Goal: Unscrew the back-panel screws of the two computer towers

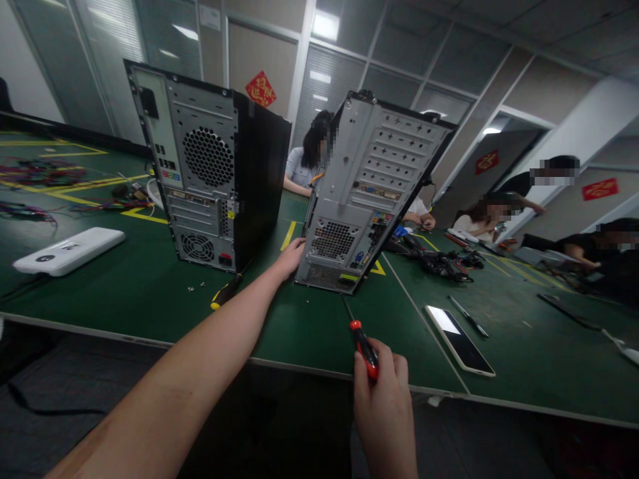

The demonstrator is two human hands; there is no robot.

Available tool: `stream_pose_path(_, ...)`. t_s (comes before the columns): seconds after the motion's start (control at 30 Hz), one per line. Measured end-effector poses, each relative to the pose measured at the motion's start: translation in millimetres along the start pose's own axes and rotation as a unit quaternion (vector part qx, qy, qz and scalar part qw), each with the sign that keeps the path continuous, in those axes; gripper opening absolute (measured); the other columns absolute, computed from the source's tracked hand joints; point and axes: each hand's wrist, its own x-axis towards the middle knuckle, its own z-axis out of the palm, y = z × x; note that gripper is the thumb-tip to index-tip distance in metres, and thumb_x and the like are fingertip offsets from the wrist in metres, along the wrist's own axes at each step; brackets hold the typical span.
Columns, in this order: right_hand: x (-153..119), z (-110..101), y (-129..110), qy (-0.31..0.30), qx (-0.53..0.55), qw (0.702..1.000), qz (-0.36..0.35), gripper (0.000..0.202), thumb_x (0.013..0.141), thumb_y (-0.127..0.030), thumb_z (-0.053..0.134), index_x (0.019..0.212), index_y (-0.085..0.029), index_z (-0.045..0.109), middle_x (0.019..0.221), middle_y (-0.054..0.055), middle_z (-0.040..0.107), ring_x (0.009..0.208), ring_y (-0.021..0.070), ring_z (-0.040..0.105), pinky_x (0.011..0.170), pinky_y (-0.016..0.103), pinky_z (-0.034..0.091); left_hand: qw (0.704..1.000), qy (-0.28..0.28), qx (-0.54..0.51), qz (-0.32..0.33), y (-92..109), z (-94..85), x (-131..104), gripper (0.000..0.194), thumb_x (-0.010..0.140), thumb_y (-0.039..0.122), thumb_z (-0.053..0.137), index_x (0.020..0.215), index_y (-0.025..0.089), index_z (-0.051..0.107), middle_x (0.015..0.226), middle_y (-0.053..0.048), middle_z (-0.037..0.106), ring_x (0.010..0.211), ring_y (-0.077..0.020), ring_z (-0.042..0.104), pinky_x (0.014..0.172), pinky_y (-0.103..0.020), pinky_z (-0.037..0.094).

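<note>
My right hand is closed round a red and black screwdriver, its shaft pointing up at the bottom edge of a grey computer case. Whether the tip touches the case cannot be made out. My left hand rests against the lower left side of that case, its fingertips partly hidden behind the edge. The case stands tilted, its back panel facing me. A second computer case stands upright to the left. Below it lies a yellow and black screwdriver, partly behind my left forearm.
Small screws lie left of the yellow screwdriver. A white device sits at the left. A phone, a pen and black cables are on the right of the green table. Several people are across the table.
</note>
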Motion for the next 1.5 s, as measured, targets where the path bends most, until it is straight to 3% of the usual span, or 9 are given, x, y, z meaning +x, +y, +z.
stream_pose_path(0.8,1.2,0.9,3.7,-0.006,-0.012,1.000,-0.008,0.054,0.109,-0.062,0.032,0.120,-0.022,0.066,0.104,0.009,0.063,0.077,0.0245,0.071,0.062,0.034,0.053,1.000,0.006,0.022,-0.009,6.0,-0.6,-3.8,0.046,0.091,0.056,0.065,0.124,0.025,0.074,0.135,-0.009,0.076,0.130,-0.0337,0.065,0.111,-0.046,0.048)
stream_pose_path(1.17,2.6,0.5,3.5,-0.001,-0.011,1.000,-0.003,0.060,0.108,-0.068,0.027,0.115,-0.022,0.066,0.101,0.011,0.067,0.078,0.0254,0.071,0.063,0.034,0.052,1.000,0.006,0.009,-0.003,-6.0,-1.2,3.5,0.054,0.090,0.062,0.065,0.129,0.026,0.074,0.140,-0.009,0.073,0.129,-0.0320,0.065,0.110,-0.044,0.049)
stream_pose_path(1.37,5.5,1.3,6.7,-0.010,0.031,0.999,0.023,0.056,0.106,-0.068,0.033,0.109,-0.022,0.065,0.094,0.011,0.073,0.084,0.0279,0.073,0.072,0.036,0.054,1.000,0.004,0.004,0.001,1.6,0.6,-1.2,0.050,0.090,0.057,0.067,0.127,0.026,0.075,0.138,-0.008,0.074,0.129,-0.0318,0.066,0.110,-0.043,0.049)
stream_pose_path(1.5,6.1,0.4,7.6,-0.015,0.035,0.998,0.042,0.053,0.105,-0.064,0.036,0.118,-0.021,0.064,0.098,0.013,0.073,0.089,0.0301,0.073,0.075,0.039,0.055,1.000,0.002,-0.001,0.008,2.8,2.1,-1.5,0.048,0.090,0.054,0.066,0.127,0.024,0.074,0.136,-0.008,0.076,0.126,-0.0306,0.067,0.110,-0.042,0.049)
